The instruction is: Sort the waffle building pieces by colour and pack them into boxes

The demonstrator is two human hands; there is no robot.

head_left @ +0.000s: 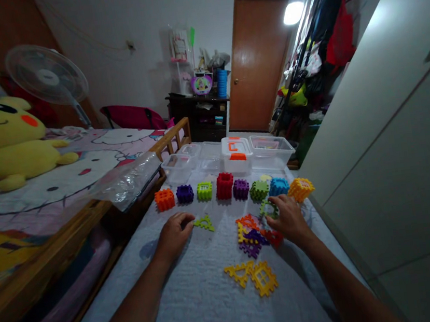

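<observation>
My left hand (175, 234) rests on the grey mattress cover (200, 293), fingers curled, fingertips beside a flat green triangle piece (204, 223). My right hand (288, 219) is closed on a green ring-shaped piece (267, 209). Between the hands lies a heap of flat interlocking pieces (252, 233) in orange, yellow, purple and red. Nearer me lie two yellow pieces (252, 276). Beyond the hands stands a row of assembled cubes: orange (164, 199), purple (184, 193), light green (204, 190), red (225, 185), purple (241, 188), green (258, 190), blue (278, 186), and orange-yellow (300, 188).
Clear plastic boxes (272, 150) and one with an orange-handled lid (236, 153) stand behind the cubes. A wooden bed frame (89, 218) with a yellow plush toy (4, 140) is at left, a crumpled plastic bag (131, 179) on its edge. A white cupboard wall (384, 135) closes the right.
</observation>
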